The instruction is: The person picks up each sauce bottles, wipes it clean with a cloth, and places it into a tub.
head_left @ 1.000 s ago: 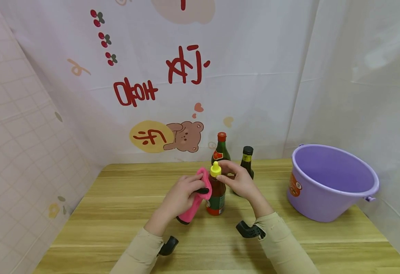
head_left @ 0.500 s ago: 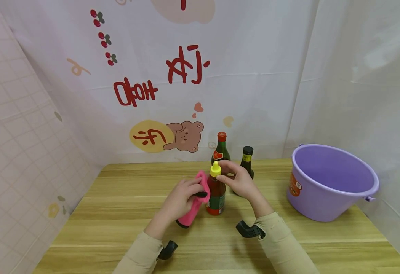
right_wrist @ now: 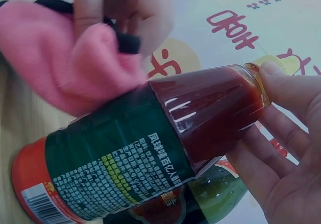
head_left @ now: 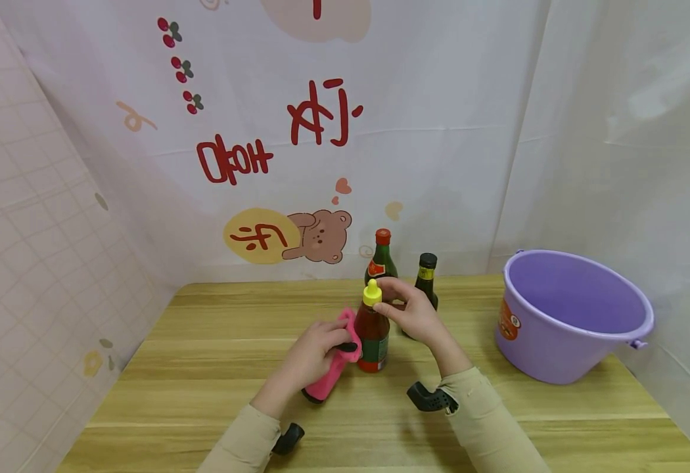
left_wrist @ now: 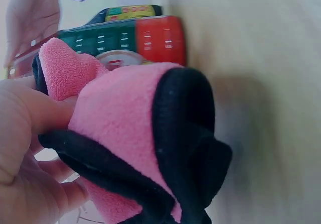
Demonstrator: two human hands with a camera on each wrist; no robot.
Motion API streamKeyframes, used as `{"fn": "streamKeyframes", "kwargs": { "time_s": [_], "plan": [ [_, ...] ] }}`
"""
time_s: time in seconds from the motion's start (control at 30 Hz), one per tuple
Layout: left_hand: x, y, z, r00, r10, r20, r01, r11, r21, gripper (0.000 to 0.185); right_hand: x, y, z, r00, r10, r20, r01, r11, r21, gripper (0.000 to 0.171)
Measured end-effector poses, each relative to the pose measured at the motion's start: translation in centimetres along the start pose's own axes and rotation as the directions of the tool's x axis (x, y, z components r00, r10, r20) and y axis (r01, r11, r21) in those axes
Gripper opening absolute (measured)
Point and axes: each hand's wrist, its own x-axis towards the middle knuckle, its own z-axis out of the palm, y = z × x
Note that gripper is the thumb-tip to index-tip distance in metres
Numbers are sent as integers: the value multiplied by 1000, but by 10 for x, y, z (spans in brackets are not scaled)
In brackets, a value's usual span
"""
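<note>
A sauce bottle (head_left: 372,334) with red-brown contents, a green label and a yellow cap (head_left: 372,295) stands upright on the wooden table. My right hand (head_left: 413,310) pinches it at the neck, just under the cap, as the right wrist view shows. In my left hand (head_left: 311,351) is a pink cloth (head_left: 330,378) with black edging, bunched between thumb and fingers. The cloth (right_wrist: 75,58) lies against the left side of the bottle around its label (right_wrist: 110,158). In the left wrist view, the folded cloth (left_wrist: 120,98) covers part of that label.
Behind the sauce bottle stand a green bottle with a red cap (head_left: 383,237) and a dark bottle with a black cap (head_left: 428,260). A purple bucket (head_left: 549,345) sits at the table's right side. A printed white curtain (head_left: 439,184) hangs along the back edge.
My left hand has moved the pink cloth down along the bottle's left side, from near its shoulder to the label. The right hand and the bottle have stayed in place.
</note>
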Motion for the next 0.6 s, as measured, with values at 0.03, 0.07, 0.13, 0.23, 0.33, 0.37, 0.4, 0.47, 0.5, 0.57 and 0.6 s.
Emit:
{"fn": "streamKeyframes", "kwargs": {
  "time_s": [0.03, 0.07, 0.13, 0.23, 0.33, 0.37, 0.4, 0.47, 0.5, 0.57, 0.6],
  "plan": [
    [-1, -1, 2, 1000, 8, 6, -8, 1000, 1, 31, 0, 0, 0, 1000, 1, -1, -1, 1000, 3, 41],
    [-1, -2, 4, 1000, 13, 13, -13, 1000, 2, 29, 0, 0, 0, 1000, 3, -1, -3, 1000, 6, 41],
    [-2, -3, 6, 999, 21, 24, -21, 1000, 8, 26, -1, 0, 0, 1000, 8, 2, -8, 1000, 13, 42],
    [-2, -3, 7, 999, 20, 45, -20, 1000, 15, 24, 0, 0, 0, 1000, 13, 6, -13, 1000, 22, 42],
    [-2, -3, 8, 997, 13, 71, -16, 999, 30, 24, 0, 1, 0, 1000, 5, 9, -5, 1000, 21, 42],
    [-2, -3, 9, 997, 17, 79, -20, 999, 35, 24, 0, 1, 0, 1000, 1, 7, -2, 1000, 17, 42],
    [-2, -3, 9, 996, 18, 88, -22, 999, 40, 25, 0, 1, 0, 1000, 0, 6, 0, 1000, 16, 42],
    [-2, -3, 10, 994, 20, 110, -26, 998, 56, 27, 0, 2, -1, 1000, -3, 6, 3, 1000, 16, 43],
    [-1, -3, 11, 993, 22, 120, -29, 998, 61, 29, 0, 2, -1, 1000, -5, 7, 5, 1000, 16, 43],
    [-1, -3, 11, 989, 28, 143, -39, 996, 75, 31, -1, 2, -1, 1000, -3, 5, 3, 1000, 15, 42],
    [0, -4, 12, 988, 32, 154, -45, 995, 85, 32, -1, 2, -1, 1000, -1, 6, 1, 1000, 18, 42]
  ]
}}
